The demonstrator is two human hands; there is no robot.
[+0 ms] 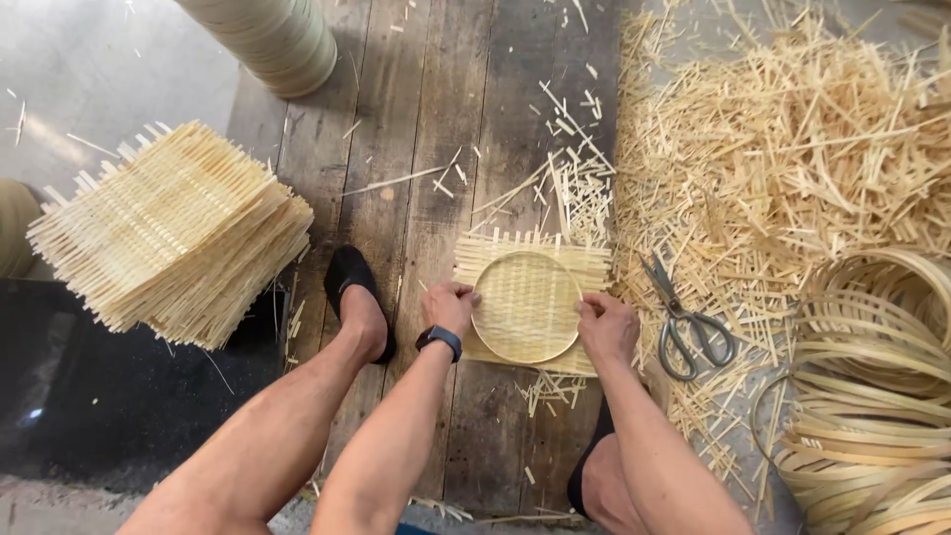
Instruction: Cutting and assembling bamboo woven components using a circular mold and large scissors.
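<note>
- The round bamboo hoop [525, 306] lies flat on a square woven bamboo mat [531, 260], and both rest on the plank floor [416, 119] between the person's legs.
- The left hand [449, 307] sits at the hoop's left rim, its grip pinched closed on the edge; a dark wristwatch [439, 340] is just behind it.
- The right hand [607, 327] sits at the hoop's right rim, a little lower, its grip likewise clenched on the edge, fingertips curled inward.
- The hoop therefore lies directly between the two hands, each touching an opposite side; neither is nearer than the other.
- The mat's loose strip ends stick out beyond the hoop, most clearly along the far edge and the right side.
- Right of the hoop, near the right hand, a pair of scissors [686, 322] lies on offcuts, blades pointing away from the person.
- Further right of the hoop is a pile of bamboo rings [872, 396]; beyond it, a heap of bamboo trimmings [792, 149].
- Well left of the hoop, past a dark-shod foot [355, 297], stands a stack of woven mats [173, 233].
</note>
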